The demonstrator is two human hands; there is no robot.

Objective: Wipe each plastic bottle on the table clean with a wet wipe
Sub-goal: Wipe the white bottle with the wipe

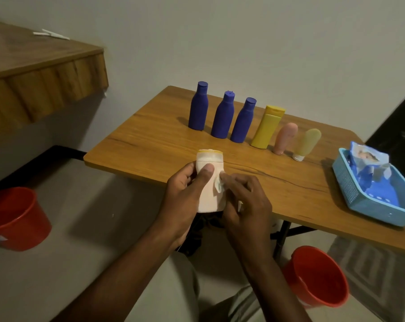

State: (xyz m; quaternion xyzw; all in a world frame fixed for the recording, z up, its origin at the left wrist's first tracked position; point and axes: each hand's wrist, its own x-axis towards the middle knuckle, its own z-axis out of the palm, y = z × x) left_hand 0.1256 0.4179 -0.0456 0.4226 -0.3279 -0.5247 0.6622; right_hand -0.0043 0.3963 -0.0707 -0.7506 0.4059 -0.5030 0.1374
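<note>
You hold the pale pink bottle upright at the surface's near edge, wet wipe against its side; six other bottles stand rowed behind.

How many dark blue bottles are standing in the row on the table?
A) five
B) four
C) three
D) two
C: three dark blue bottles stand upright at the left end of the row, followed by the yellow bottle.

A home room: wooden table, red bucket, rug.
</note>
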